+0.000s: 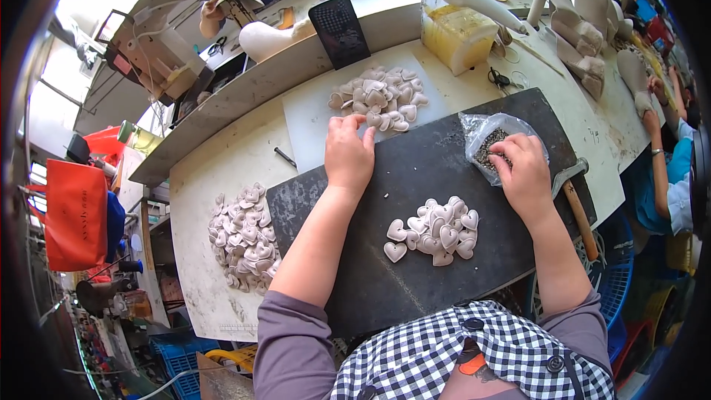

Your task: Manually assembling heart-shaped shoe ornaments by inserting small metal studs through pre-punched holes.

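My left hand (350, 152) reaches to the near edge of a pile of pale grey padded hearts (389, 89) on a white sheet. Its thumb and forefinger close on one heart at the pile's edge. On the right, my right hand (524, 172) dips into a clear plastic bag (477, 127) of small dark metal bits (485, 150), too small to name surely. Its fingers are drawn together, and whatever is between them is hidden. Between my forearms, a smaller heap of hearts (442, 228) lies on the black work mat (370, 267).
A larger heap of hearts (244, 237) lies left of the mat. A hammer (578, 211) rests along the mat's right edge. A dark punch-like rod (284, 157) lies near the white sheet. Behind stand a black mesh basket (339, 30) and a yellowish container (459, 37). Other people work nearby.
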Action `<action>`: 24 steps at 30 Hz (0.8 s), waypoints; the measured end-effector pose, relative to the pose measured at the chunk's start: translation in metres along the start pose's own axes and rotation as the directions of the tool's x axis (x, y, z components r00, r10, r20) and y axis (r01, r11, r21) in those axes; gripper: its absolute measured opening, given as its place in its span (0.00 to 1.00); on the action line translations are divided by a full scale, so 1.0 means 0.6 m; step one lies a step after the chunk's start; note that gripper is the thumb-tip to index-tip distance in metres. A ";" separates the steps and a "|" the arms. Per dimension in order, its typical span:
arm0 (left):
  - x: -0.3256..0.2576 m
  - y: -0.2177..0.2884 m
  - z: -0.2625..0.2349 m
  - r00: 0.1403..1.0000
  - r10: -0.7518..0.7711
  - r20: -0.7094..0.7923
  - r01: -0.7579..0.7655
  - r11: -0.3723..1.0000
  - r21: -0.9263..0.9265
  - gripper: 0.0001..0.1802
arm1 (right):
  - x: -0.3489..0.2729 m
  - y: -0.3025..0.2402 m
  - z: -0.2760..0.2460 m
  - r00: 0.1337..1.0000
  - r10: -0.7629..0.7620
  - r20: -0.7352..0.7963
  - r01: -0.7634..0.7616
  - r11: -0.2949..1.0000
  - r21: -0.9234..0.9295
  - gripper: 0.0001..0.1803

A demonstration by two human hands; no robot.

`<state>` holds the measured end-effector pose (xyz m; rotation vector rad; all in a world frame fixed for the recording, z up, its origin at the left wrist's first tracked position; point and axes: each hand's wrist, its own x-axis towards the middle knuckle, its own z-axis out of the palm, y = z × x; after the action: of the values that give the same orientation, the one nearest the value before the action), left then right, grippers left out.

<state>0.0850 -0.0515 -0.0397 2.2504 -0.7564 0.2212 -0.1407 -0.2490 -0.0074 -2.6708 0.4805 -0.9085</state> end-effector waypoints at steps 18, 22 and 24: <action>-0.073 0.111 -0.059 0.710 -0.284 0.645 0.696 0.144 -0.703 0.14 | 0.008 -0.013 -0.002 0.986 0.139 0.089 -0.164 0.891 0.424 0.06; -0.117 0.148 -0.064 0.747 -0.126 0.653 0.663 0.209 -0.719 0.18 | 0.005 -0.094 -0.032 0.984 0.052 0.172 -0.152 0.748 0.646 0.06; -0.134 0.158 -0.065 0.760 -0.049 0.648 0.637 0.256 -0.727 0.18 | 0.005 -0.104 -0.028 0.998 -0.016 0.065 -0.026 0.799 0.601 0.07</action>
<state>-0.0326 -0.0403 0.0152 1.1903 -0.3646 -0.9187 -0.1352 -0.1964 0.0295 -2.0990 0.1387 -0.7962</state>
